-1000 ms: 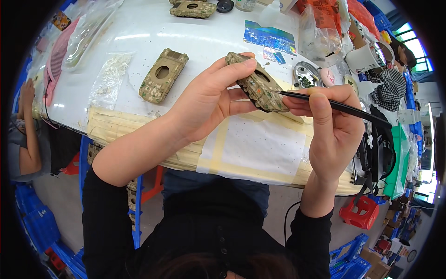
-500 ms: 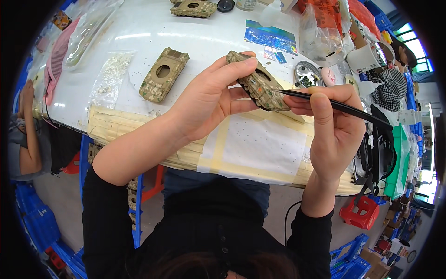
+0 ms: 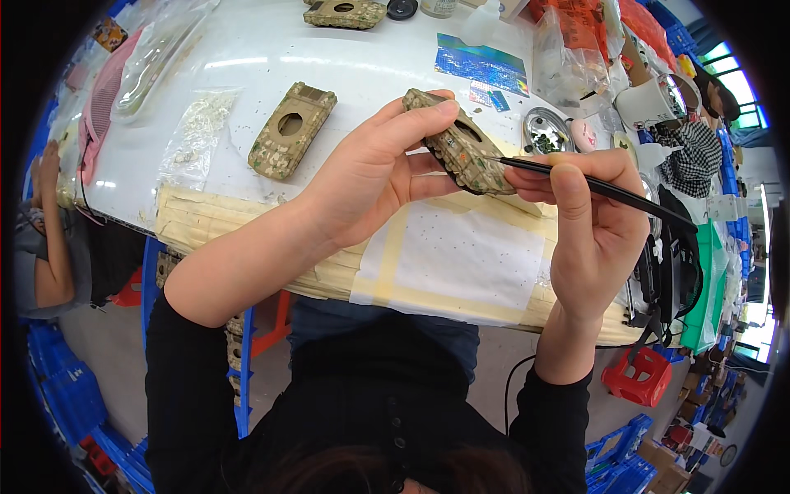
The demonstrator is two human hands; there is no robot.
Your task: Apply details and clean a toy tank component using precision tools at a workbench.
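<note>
Watching remotely, I see the left hand (image 3: 374,169) gripping the camouflaged tank hull (image 3: 467,158) tilted over the worktop (image 3: 271,45), likely so its side faces the black fine-tipped tool (image 3: 643,204) pinched in the right hand (image 3: 586,226).

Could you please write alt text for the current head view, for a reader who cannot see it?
A person's left hand holds a camouflaged model tank hull while the right hand points a black tool at it. A second camouflaged hull lies on the white table, left of the held one; a white sheet with dark specks lies nearer the person.
</note>
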